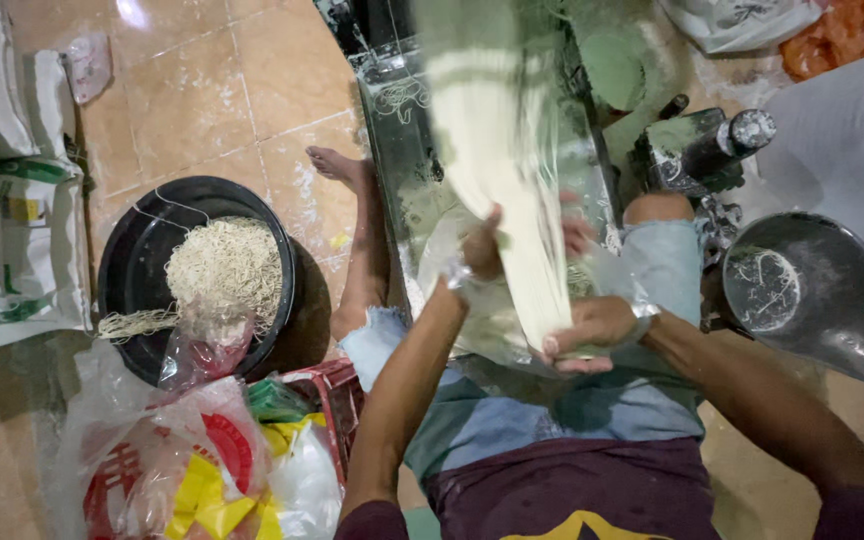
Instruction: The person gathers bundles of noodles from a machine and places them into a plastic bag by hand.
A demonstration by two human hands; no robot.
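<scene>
Noodle sheet [512,190]: long, pale cream band of cut strands, blurred in its upper part. It hangs steeply from the top of the view down over the person's lap, narrowing toward its lower end.

Plastic bag [497,330]: clear, thin, crumpled. It lies open over the lap, around the sheet's lower end, which enters it.

Dim warm indoor light, motion blur, glare top left.

A pale noodle sheet [512,190] is gripped by the left hand [482,245] and right hand [592,330] over a clear plastic bag [492,320]. Cut noodles [227,265] are piled in a black basin [142,250], left.
</scene>
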